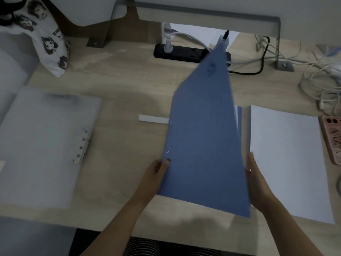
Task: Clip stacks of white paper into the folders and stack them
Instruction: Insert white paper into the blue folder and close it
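1. Blue folder (pixel 203 145): held off the surface (pixel 129 80) at mid-frame, tilted with its far end raised toward the power strip (pixel 184 52). We judge it is either being opened or carried; the blur does not let us say which. A further blue edge shows just behind its right side, so there may be a second leaf or folder there.

2. Left hand (pixel 158 172): its grip is closed on the folder's near-left edge, thumb laid on the cover, fingers hidden beneath. We read this as the steering hold that sets the tilt.

3. Right hand (pixel 256 182): flat against the folder's right edge, fingers extended upward. Most of the hand is hidden behind the cover, so we cannot tell whether it pinches the folder or only braces it.

4. White paper stack (pixel 287 163): lying flat on the surface just right of the folder, its left edge beside the right hand. We judge it sits there so sheets can be taken straight into the folder.

5. Translucent white folder (pixel 42 145): lying flat at the left, well apart from the blue one, with a strip of round holes or studs on its right side. It may be the start of the finished pile; we cannot confirm paper inside.

6. White strip (pixel 153 119): a slim bar on the surface, touching or passing under the blue folder's left edge. Possibly a clip rail, ready to hand.

7. Phone case (pixel 332 137): at the right edge of the surface, beside the paper.

8. Printed cloth bag (pixel 49 43): far left, clear of the work.
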`<state>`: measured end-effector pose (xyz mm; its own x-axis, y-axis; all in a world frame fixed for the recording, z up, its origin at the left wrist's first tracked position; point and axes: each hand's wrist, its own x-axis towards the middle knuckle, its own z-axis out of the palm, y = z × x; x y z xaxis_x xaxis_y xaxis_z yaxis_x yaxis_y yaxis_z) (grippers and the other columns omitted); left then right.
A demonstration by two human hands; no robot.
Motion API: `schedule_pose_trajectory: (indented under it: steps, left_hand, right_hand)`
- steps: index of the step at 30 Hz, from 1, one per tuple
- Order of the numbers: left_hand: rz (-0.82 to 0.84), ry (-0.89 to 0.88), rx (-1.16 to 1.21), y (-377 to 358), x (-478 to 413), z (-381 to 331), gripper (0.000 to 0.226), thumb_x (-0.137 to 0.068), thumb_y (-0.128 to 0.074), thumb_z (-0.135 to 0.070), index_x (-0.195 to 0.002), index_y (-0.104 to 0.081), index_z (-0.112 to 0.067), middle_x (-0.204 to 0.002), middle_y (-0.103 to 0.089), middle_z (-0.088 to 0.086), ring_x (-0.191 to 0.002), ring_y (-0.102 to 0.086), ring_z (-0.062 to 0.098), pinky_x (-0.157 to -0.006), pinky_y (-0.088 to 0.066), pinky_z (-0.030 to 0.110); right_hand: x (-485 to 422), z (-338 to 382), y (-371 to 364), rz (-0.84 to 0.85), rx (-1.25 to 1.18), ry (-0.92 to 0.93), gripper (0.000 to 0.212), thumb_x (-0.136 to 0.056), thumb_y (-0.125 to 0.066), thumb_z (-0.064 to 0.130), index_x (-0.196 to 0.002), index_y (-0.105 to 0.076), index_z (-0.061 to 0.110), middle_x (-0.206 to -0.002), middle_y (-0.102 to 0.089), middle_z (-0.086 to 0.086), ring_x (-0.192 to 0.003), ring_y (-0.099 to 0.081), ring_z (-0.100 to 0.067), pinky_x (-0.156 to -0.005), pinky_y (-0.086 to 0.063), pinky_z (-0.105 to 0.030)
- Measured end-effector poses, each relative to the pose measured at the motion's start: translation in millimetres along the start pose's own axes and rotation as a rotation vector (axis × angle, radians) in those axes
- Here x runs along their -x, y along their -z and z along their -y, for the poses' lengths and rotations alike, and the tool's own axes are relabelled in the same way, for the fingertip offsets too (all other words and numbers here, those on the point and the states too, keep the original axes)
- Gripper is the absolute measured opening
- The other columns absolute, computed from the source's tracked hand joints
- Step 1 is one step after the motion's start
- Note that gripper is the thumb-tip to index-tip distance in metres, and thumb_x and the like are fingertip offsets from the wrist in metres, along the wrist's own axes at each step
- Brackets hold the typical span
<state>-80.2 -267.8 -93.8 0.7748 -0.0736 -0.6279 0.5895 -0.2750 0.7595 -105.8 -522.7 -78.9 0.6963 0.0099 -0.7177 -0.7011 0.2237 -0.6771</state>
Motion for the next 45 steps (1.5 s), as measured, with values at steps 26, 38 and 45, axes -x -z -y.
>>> schedule_pose_trajectory:
  steps: [26, 38, 45]
  left_hand:
    - [0.049, 0.07, 0.196, 15.3, -13.2, 4.7, 0.019, -0.09, -0.056, -0.02, -0.107, -0.063, -0.015, -0.102, -0.071, 0.001, -0.092, -0.069, 0.013, -0.075, -0.055, 0.023]
    - [0.184, 0.108, 0.39, 31.9, -10.0, -1.8, 0.023, -0.088, -0.058, -0.016, -0.11, -0.066, -0.016, -0.103, -0.074, 0.002, -0.096, -0.069, 0.019, -0.078, -0.055, 0.027]
    - [0.223, 0.114, 0.373, 44.0, -15.9, 7.1, 0.024, -0.089, -0.057, -0.018, -0.112, -0.064, -0.017, -0.106, -0.073, 0.001, -0.1, -0.068, 0.019, -0.083, -0.054, 0.029]
  right_hand:
    - [-0.5, -5.2, -12.9, -0.306, 0.237, 0.059, 0.013, -0.091, -0.052, 0.023, -0.097, -0.063, 0.02, -0.104, -0.068, -0.003, -0.093, -0.064, -0.021, -0.079, -0.05, -0.034]
    - [-11.0, 5.1, -31.1, -0.37, 0.24, 0.087, 0.031, -0.08, -0.068, 0.025, -0.109, -0.06, 0.015, -0.101, -0.068, -0.004, -0.089, -0.066, -0.024, -0.071, -0.053, -0.034]
    - [-5.4, 6.4, -35.8, -0.155, 0.06, 0.0, 0.026, -0.085, -0.06, 0.023, -0.11, -0.063, 0.019, -0.102, -0.073, -0.003, -0.09, -0.07, -0.024, -0.075, -0.054, -0.035]
